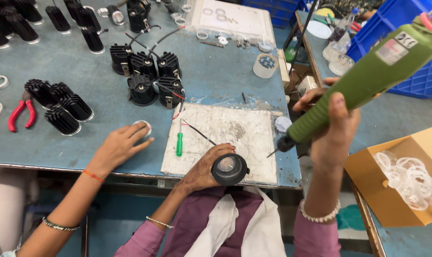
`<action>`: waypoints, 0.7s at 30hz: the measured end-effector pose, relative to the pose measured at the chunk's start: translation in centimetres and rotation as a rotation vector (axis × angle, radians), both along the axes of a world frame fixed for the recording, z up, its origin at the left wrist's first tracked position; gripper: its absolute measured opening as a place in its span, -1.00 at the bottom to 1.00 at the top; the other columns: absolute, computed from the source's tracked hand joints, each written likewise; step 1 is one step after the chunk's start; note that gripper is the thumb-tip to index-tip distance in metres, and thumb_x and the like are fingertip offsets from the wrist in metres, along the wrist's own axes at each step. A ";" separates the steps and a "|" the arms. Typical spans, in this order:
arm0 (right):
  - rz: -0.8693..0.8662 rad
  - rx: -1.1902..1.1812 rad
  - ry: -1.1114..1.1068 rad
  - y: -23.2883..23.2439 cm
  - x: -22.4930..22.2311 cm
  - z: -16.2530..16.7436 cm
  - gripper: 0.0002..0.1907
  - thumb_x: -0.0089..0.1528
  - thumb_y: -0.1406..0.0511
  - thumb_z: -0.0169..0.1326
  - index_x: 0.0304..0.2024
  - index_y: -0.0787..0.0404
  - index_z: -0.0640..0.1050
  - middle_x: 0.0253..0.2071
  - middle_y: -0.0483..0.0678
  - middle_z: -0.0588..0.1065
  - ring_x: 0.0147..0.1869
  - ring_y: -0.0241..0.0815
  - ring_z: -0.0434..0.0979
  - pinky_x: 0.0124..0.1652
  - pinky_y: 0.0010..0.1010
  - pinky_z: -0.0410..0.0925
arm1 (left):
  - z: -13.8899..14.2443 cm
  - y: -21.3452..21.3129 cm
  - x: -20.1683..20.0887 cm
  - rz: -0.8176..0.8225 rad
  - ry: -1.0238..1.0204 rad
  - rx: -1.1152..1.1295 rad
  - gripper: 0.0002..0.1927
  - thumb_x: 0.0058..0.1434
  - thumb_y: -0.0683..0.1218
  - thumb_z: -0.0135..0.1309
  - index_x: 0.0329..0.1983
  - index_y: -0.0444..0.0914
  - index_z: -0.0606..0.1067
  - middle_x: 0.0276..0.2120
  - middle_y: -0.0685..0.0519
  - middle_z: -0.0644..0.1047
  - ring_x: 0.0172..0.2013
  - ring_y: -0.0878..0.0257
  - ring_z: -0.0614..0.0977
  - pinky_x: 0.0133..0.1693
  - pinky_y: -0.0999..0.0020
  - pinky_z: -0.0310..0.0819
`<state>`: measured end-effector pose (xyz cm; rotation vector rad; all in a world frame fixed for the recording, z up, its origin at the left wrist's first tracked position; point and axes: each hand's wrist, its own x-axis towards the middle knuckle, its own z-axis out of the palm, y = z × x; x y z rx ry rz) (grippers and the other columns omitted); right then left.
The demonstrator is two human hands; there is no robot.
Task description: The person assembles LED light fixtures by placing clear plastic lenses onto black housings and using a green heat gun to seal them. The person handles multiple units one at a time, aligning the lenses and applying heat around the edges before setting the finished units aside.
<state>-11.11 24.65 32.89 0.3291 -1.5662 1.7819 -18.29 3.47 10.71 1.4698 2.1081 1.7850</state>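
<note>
My left hand (204, 167) grips a black round lamp housing (230, 169) with a clear lens, at the front edge of a worn white mat (235, 131). A thin red-and-black wire runs from the housing across the mat. My right hand (334, 127) holds a green electric screwdriver (368, 78) raised and tilted, its bit tip (272, 153) down by the mat's right edge, right of the housing. A green-handled screwdriver (179, 143) lies on the mat's left side.
A co-worker's hand (121, 146) reaches from the left onto a white ring (142, 125). Black finned heat sinks (147, 76) are grouped on the blue table, beside red pliers (21, 113). A cardboard box of clear rings (406, 178) and blue crates (416, 71) are at right.
</note>
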 end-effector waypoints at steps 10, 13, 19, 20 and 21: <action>-0.701 0.195 0.040 -2.3 3.1 -14.6 -0.79 0.42 0.42 0.01 0.09 0.31 0.38 -0.02 -0.05 0.39 0.02 -0.29 0.40 0.09 -0.47 0.33 | 3.1 -1.8 2.0 0.217 0.416 0.002 -0.28 -0.05 -0.16 0.38 0.23 -0.02 0.44 0.32 -0.02 0.37 0.41 -0.10 0.31 0.40 0.04 0.24; -0.527 0.093 -0.201 -1.9 -0.1 -20.5 -0.83 0.34 0.43 0.03 -0.02 0.34 0.43 -0.11 -0.03 0.46 -0.13 -0.30 0.45 -0.11 -0.51 0.36 | 3.6 -3.1 1.9 0.442 0.728 -0.119 -0.29 -0.04 -0.27 0.32 0.18 0.14 0.51 0.31 0.11 0.43 0.39 0.08 0.41 0.44 0.08 0.26; -0.460 0.161 -0.471 1.1 -3.9 -26.9 -0.78 0.28 0.40 0.08 -0.03 0.33 0.48 -0.27 -0.03 0.52 -0.22 -0.27 0.53 -0.24 -0.47 0.39 | 4.0 -7.5 0.0 0.530 0.426 0.073 -0.20 -0.16 -0.15 0.42 0.22 -0.14 0.39 0.24 -0.04 0.42 0.31 -0.08 0.41 0.33 0.05 0.29; -0.466 0.221 -0.506 1.4 -4.1 -27.3 -0.77 0.26 0.40 0.10 -0.03 0.33 0.49 -0.28 -0.02 0.54 -0.24 -0.26 0.54 -0.23 -0.47 0.39 | 3.9 -8.1 -0.3 0.603 0.357 0.104 -0.17 -0.16 -0.15 0.44 0.23 -0.17 0.37 0.22 -0.07 0.42 0.30 -0.09 0.41 0.30 0.05 0.30; -0.453 0.237 -0.516 1.5 -4.1 -27.6 -0.76 0.26 0.40 0.09 -0.02 0.32 0.49 -0.30 -0.01 0.55 -0.26 -0.26 0.54 -0.23 -0.46 0.39 | 3.7 -9.0 -0.6 0.679 0.286 0.133 -0.14 -0.16 -0.14 0.46 0.25 -0.20 0.34 0.21 -0.10 0.42 0.28 -0.10 0.42 0.28 0.05 0.31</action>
